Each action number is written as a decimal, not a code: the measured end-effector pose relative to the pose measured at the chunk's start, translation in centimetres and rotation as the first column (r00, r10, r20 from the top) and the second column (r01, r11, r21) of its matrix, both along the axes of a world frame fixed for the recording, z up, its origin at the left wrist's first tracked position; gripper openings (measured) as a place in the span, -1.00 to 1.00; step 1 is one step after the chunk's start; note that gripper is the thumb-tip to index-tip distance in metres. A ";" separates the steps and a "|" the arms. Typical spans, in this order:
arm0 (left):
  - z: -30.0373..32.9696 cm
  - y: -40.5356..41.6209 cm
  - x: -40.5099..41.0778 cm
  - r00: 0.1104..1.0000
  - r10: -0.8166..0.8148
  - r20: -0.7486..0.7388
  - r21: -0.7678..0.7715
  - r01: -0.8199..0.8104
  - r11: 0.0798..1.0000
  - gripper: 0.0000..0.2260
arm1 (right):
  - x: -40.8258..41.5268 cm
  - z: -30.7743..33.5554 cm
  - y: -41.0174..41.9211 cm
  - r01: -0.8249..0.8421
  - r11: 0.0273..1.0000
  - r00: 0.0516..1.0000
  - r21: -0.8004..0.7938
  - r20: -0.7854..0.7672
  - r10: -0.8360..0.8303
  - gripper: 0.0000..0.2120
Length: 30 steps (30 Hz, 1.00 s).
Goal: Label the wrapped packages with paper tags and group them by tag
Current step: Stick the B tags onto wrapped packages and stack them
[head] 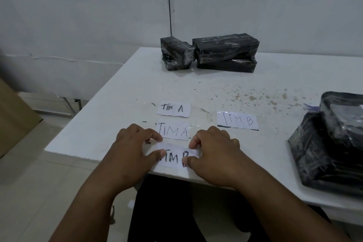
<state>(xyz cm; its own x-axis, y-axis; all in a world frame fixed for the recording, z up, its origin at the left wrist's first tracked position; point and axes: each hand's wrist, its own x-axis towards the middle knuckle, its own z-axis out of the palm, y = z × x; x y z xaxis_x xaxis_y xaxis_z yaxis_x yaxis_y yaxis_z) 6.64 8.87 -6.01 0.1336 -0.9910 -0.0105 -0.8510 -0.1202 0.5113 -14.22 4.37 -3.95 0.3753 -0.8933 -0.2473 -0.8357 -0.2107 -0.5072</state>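
— What do the hands hold?
— The left hand (135, 143) and right hand (214, 145) each pinch an end of the nearest tag (174, 160) (reading "TIM B") at the table's (255, 88) near edge.
— Beyond that?
— Three more tags, then wrapped packages (225, 53) at the far edge.

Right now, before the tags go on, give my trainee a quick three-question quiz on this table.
1. True or false: a paper tag is already stuck on a far package.
2. How many paper tags lie on the table?
3. Which tag do the left hand and right hand hold at the near edge? A) TIM A B) TIM B

Key:
1. False; the wrapped packages shown bear no tags.
2. Four: two TIM A, one TIM B apart, and the held tag.
3. B.
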 end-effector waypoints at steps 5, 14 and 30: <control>0.2 -0.2 0.0 1.000 -0.010 -0.020 -0.016 0.009 1.000 -0.88 | 0.1 0.0 0.0 0.019 1.000 0.997 -0.001 0.074 -0.019 -0.84; 0.9 -0.4 -0.1 0.983 0.028 -0.184 -0.097 -0.046 0.994 -0.88 | -0.6 0.0 0.0 0.066 0.998 0.974 0.012 0.218 -0.067 -0.92; 5.5 -4.2 -1.4 0.616 0.047 -0.786 -0.333 -0.486 0.808 -0.78 | -2.5 2.9 -3.6 0.395 0.915 0.467 0.079 0.840 -0.275 -0.91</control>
<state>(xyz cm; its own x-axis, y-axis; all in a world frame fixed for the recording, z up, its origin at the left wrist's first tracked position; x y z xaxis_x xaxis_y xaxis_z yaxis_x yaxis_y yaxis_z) 5.21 4.70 -0.51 0.5570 -0.8010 0.2193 -0.1493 0.1632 0.9752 -16.70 0.76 -1.08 0.0177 -0.9936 0.1118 -0.0728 -0.1128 -0.9909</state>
